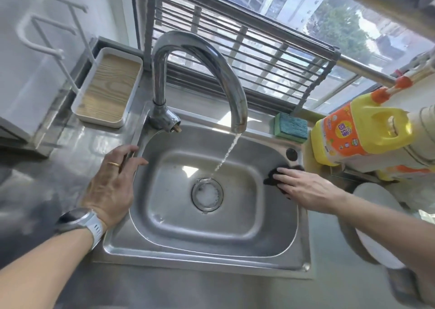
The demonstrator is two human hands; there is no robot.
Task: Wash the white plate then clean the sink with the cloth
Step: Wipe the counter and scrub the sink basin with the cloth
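The steel sink (235, 250) fills the middle of the view, and water runs from the curved faucet (202, 57) down onto the drain (207, 194). My right hand (303, 186) lies flat on a black cloth (273, 175), pressing it against the sink's right inner wall near the rim. Fingers spread, my left hand (113, 184) rests on the sink's left rim and holds nothing. The white plate (374, 203) lies on the counter to the right of the sink, partly hidden behind my right forearm.
A yellow detergent bottle (360, 134) stands at the sink's back right, next to a green-and-blue sponge (292, 126). At the back left sits a white tray with a wood-look base (108, 90). A metal rack (235, 50) leans against the window.
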